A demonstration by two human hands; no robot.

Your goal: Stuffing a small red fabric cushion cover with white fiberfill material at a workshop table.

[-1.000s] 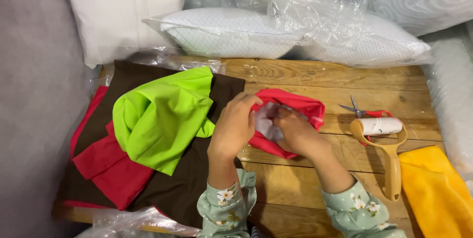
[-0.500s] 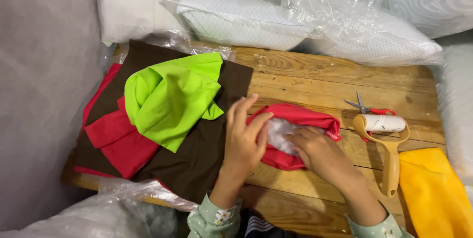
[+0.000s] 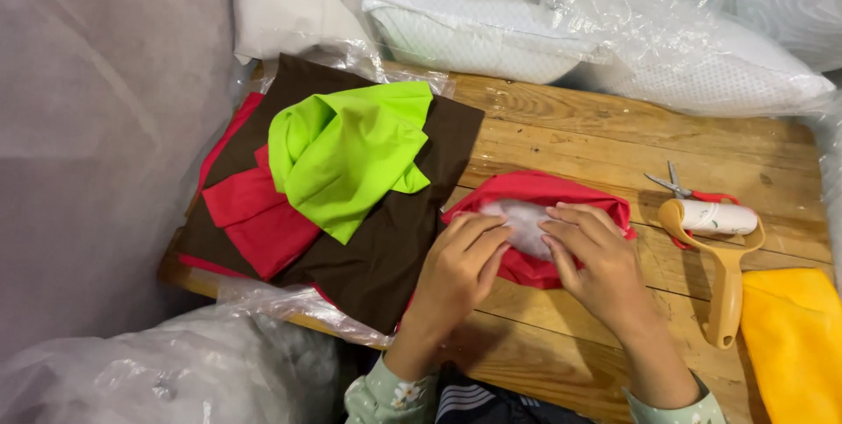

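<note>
Head view: left hand and right hand both press fingers into white stuffing inside red fabric cover, holding its opening. Cover lies mid wooden table, beside brown cloth; lint roller right

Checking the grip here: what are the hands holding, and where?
Both hands hold the red fabric cover at its open mouth, fingers on the white stuffing.
</note>
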